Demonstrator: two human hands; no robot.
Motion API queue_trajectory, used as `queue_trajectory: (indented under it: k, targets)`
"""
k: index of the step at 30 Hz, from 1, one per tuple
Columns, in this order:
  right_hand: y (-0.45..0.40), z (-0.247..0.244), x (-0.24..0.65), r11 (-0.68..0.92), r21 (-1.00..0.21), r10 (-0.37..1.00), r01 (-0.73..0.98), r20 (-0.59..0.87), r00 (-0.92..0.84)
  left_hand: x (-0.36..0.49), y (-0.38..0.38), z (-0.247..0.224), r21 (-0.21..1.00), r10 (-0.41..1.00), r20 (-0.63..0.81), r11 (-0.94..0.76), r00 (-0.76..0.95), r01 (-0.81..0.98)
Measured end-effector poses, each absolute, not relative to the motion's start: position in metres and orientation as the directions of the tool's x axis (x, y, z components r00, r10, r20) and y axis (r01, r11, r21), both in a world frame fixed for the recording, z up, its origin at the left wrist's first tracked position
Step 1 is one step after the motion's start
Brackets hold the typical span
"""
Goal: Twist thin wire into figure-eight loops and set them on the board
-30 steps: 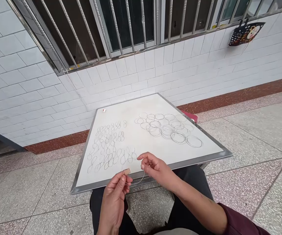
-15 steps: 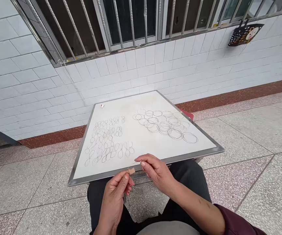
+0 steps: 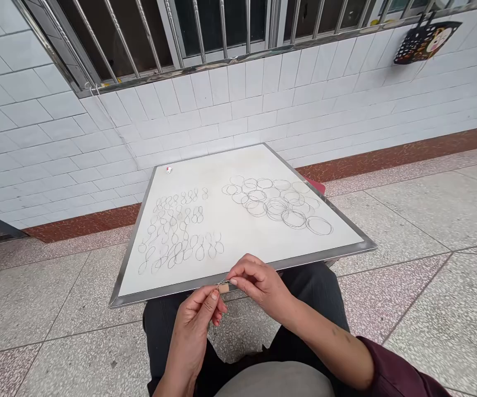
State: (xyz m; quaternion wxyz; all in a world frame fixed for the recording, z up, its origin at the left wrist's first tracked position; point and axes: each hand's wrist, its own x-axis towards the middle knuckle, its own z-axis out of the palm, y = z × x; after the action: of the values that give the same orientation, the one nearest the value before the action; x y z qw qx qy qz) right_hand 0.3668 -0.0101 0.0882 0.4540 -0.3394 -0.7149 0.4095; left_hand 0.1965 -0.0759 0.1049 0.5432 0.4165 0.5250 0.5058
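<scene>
Just in front of the table's near edge, my left hand (image 3: 200,317) is closed in a pinch on a thin wire (image 3: 223,283). A small tan piece (image 3: 224,288) shows at its fingertips; whether it is tape round a finger or a separate piece, I cannot tell. My right hand (image 3: 263,284) pinches the same thin wire close by, thumb and index finger together. A faint strand hangs below the left fingers. On the white tabletop (image 3: 205,165), several wire loops twisted into figure-eights (image 3: 180,226) lie at the left, and several round wire rings (image 3: 277,207) overlap at the right.
A grey metal edge (image 3: 333,252) frames the tabletop. A small red and white object (image 3: 169,170) sits in its far left corner. Beyond stands a white tiled wall (image 3: 221,110) with a barred window. A patterned bag (image 3: 426,41) hangs at the upper right.
My right hand has come in toward the left fingertips, and its fingers have closed on the wire. My left hand stays nearly in place. The view has shifted slightly.
</scene>
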Motion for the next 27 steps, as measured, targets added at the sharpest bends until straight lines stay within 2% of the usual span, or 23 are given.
queue_trajectory:
  k: [10, 23, 27]
  targets:
    - [-0.008, 0.082, 0.367, 0.546, -0.833, 0.768, 0.089, 0.454, -0.452, 0.188, -0.077, 0.098, 0.986, 0.987, -0.162, 0.162, 0.003, -0.035]
    - [-0.007, 0.08, 0.368, 0.644, -0.755, 0.678, 0.12, 0.491, -0.548, 0.184, -0.079, 0.096, 0.975, 0.976, -0.211, 0.214, 0.054, -0.053]
    - [-0.007, 0.082, 0.37, 0.652, -0.746, 0.673, 0.137, 0.486, -0.558, 0.186, -0.078, 0.1, 0.96, 0.965, -0.244, 0.254, 0.092, -0.12]
